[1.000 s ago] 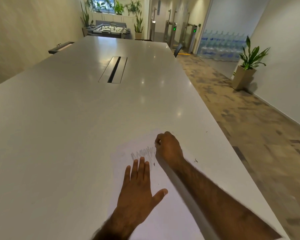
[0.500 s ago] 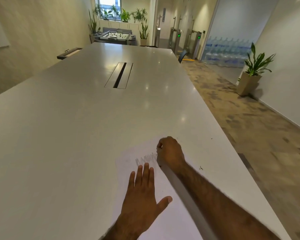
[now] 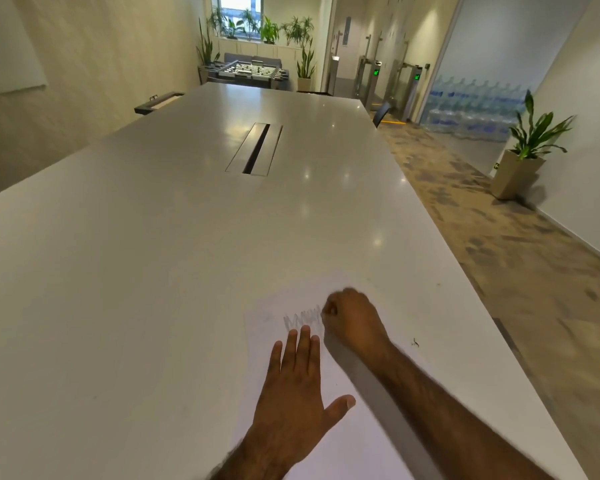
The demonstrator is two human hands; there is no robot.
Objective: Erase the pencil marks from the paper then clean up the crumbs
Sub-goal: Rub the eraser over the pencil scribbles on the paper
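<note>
Single view only: a head-worn wide-angle camera faces forward and down the length of the table [image 3: 174, 258]. The paper [image 3: 264, 337] lies near, lower centre of frame; the gates [image 3: 395, 84] stand far off, upper right.

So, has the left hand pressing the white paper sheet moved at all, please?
No; the left hand still lies flat, fingertips just below the grey pencil scribble.

White paper [image 3: 264, 336] lying flat on the table [image 3: 153, 271] near its right edge, near end out of view, faint blurred grey zigzag pencil marks [image 3: 300, 318] close to its far edge, small dark crumbs [image 3: 415, 342] just right of it
</note>
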